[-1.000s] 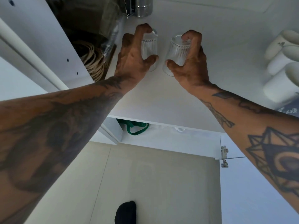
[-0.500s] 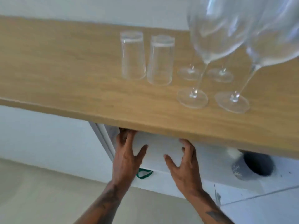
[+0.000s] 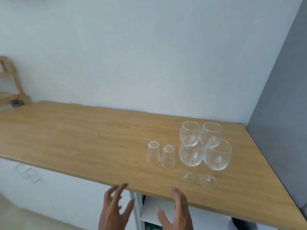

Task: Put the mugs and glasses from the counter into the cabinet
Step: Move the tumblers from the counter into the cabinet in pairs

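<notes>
Two small clear tumblers, one on the left [image 3: 153,152] and one on the right [image 3: 168,156], stand upside down side by side on the wooden counter [image 3: 83,138]. To their right stand several stemmed wine glasses [image 3: 191,151], the nearest [image 3: 217,154] close to the front edge. My left hand [image 3: 114,208] and my right hand [image 3: 176,211] are raised in front of the counter's front edge, fingers spread, holding nothing. Below the counter, the open white cabinet [image 3: 149,211] shows between my hands.
A grey panel [image 3: 279,113] bounds the counter on the right. A wooden rack [image 3: 10,80] and some flat items sit at the far left end. The white wall runs behind. A dark round object [image 3: 244,224] lies low at the right.
My hands let go of two ribbed glasses on the cabinet shelf, drew out and rose to the counter's front edge. My view lifted from the cabinet to the counter top.
</notes>
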